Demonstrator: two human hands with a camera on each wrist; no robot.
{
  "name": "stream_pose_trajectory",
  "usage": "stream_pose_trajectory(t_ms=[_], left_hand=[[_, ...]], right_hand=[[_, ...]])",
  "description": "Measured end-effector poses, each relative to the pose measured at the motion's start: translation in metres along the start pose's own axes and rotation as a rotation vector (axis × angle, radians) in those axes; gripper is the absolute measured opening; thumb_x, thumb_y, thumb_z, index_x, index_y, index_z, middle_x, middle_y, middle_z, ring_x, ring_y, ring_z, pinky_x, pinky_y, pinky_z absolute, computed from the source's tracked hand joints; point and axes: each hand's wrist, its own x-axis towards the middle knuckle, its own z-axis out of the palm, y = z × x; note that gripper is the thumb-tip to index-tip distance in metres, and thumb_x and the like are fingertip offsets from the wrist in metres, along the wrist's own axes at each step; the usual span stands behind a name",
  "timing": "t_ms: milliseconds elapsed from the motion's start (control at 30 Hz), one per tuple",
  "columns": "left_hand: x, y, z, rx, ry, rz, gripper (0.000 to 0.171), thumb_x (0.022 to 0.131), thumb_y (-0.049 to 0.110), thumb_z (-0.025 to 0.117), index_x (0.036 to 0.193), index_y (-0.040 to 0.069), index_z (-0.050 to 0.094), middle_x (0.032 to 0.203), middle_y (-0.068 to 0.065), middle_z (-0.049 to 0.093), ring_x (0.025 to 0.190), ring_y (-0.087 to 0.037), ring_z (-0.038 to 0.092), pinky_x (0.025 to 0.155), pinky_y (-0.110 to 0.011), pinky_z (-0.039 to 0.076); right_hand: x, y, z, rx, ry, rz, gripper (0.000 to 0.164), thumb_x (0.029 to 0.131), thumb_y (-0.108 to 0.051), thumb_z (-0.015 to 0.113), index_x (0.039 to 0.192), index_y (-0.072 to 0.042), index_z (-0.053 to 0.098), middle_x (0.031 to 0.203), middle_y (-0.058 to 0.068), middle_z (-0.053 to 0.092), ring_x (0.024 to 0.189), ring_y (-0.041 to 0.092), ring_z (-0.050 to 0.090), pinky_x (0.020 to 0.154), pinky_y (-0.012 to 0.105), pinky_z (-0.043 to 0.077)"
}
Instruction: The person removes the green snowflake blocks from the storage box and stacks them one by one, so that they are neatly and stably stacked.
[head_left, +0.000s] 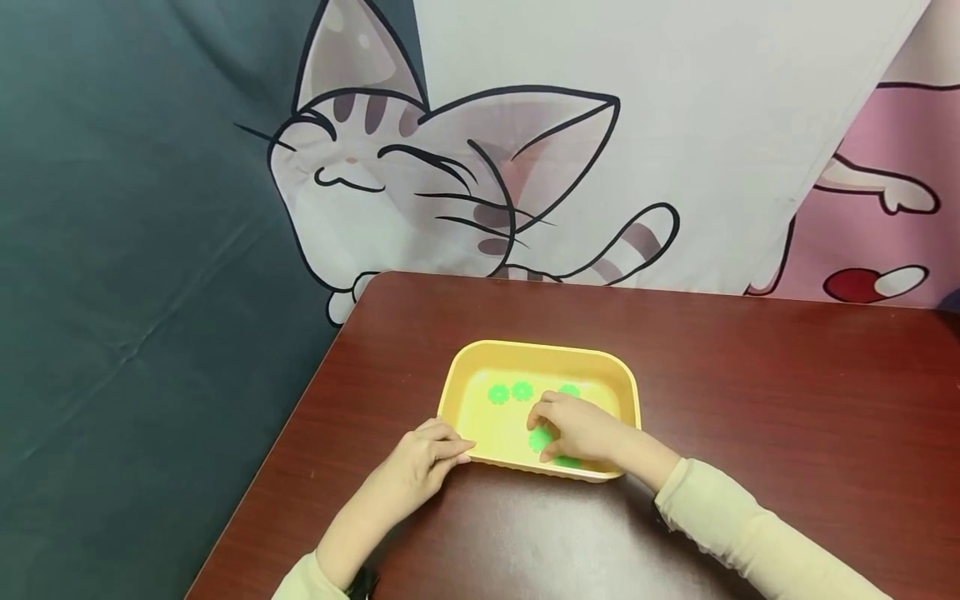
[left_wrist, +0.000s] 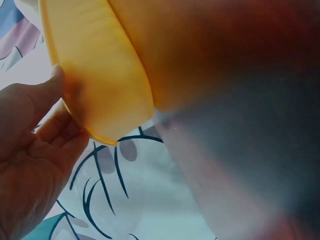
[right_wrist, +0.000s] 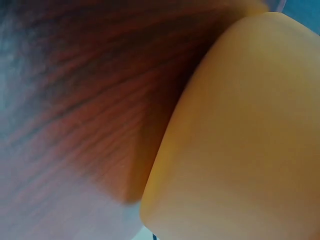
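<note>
A shallow yellow plastic tray (head_left: 480, 354) with rounded corners sits on the table. My left hand (head_left: 420, 462) grips its near left corner, and the left wrist view shows the thumb and fingers on the rim. Over the right half of the tray, my right hand (head_left: 577, 429) reaches in from the right. Its thumb and fingers curl round a flat green flower-shaped piece (head_left: 540, 439), with the fingertips right at its edges. Other such pieces lie inside: two at the back left (head_left: 498, 394), one at the back (head_left: 570, 390), and one partly hidden under the right hand (head_left: 567, 462).
The dark red-brown wooden table (head_left: 750, 400) extends to the right and toward me. Its left edge runs diagonally down the view. Behind it hang a white cloth with a cartoon cat (head_left: 450, 183) and a dark green curtain (head_left: 135, 292) on the left.
</note>
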Motion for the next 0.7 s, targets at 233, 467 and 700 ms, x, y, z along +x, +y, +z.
stream_pose_trajectory(t_ms=[233,467,700], left_hand=[[0.002,0.002,-0.001,0.019,0.000,0.001,0.018,0.079,0.004,0.071,0.096,-0.001,0.073,0.083,0.000,0.064,0.081,-0.012,0.058,0.070,-0.015,0.049],[-0.002,0.007,-0.002,0.052,-0.014,-0.013,0.017,0.079,0.002,0.071,0.096,0.000,0.073,0.084,0.001,0.063,0.082,-0.011,0.057,0.071,-0.013,0.049],[0.001,0.006,-0.001,0.068,-0.014,0.004,0.014,0.080,0.001,0.071,0.093,0.001,0.073,0.082,0.001,0.061,0.081,-0.011,0.056,0.072,-0.014,0.048]], right_hand=[[-0.001,-0.006,0.003,-0.031,0.061,0.123,0.034,0.066,-0.024,0.084,0.094,-0.016,0.067,0.085,-0.010,0.059,0.077,0.007,0.055,0.069,0.028,0.048],[-0.001,-0.011,0.008,0.033,0.045,0.180,0.029,0.068,-0.020,0.083,0.090,-0.014,0.065,0.083,-0.007,0.056,0.074,0.007,0.050,0.064,0.026,0.046],[0.000,-0.014,0.008,0.047,0.073,0.196,0.029,0.067,-0.016,0.082,0.088,-0.014,0.063,0.078,-0.006,0.057,0.071,0.008,0.050,0.064,0.028,0.045]])
